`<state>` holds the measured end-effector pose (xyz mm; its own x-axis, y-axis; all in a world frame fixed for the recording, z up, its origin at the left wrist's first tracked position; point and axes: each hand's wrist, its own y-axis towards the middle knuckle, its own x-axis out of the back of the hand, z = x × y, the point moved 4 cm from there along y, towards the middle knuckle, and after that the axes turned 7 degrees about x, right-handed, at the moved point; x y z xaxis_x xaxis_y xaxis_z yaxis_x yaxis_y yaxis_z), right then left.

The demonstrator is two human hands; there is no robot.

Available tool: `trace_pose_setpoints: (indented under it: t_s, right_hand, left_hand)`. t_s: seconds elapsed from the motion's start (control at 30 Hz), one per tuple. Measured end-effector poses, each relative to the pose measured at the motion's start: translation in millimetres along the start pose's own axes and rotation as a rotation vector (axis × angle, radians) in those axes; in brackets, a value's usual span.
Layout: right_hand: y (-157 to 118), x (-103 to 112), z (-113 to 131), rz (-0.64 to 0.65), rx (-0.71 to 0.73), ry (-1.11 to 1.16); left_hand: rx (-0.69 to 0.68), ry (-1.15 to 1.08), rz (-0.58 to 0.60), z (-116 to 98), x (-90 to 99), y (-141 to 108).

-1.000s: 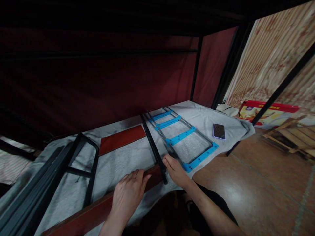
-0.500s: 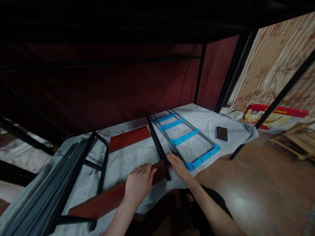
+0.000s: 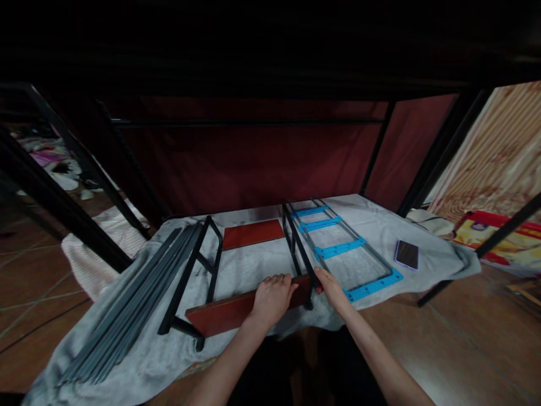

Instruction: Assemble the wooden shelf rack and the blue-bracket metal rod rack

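Note:
My left hand grips the top edge of a reddish-brown board, set on edge along the near side between two black metal end frames. At its right end my right hand is closed, fingertips against the outer side of the right black frame; anything small between them is hidden. The left black frame stands at the board's other end. A second reddish-brown board spans the far side between the frames.
A grey cloth covers the surface. Several grey tubes lie at left. Right of the frames is a rack of blue brackets and grey rods, then a phone. Black posts and a dark overhang surround the space.
The view has shifted left, so everything appears further right. My left hand stays on the near board and my right hand stays at the right frame.

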<state>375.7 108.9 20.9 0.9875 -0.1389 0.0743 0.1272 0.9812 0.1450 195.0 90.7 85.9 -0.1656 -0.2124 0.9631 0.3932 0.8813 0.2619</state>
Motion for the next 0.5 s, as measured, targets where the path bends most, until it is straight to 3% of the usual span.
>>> trace_pose_setpoints:
  t_s: [0.2,0.5]
  right_hand:
    - [-2,8,8,0.009,0.159,-0.024]
    - [1,4,0,-0.016,0.231,-0.166]
  left_hand:
    - [0.013,0.0,-0.022,13,11.8,-12]
    - [0.002,0.042,0.112,19,16.0,-12]
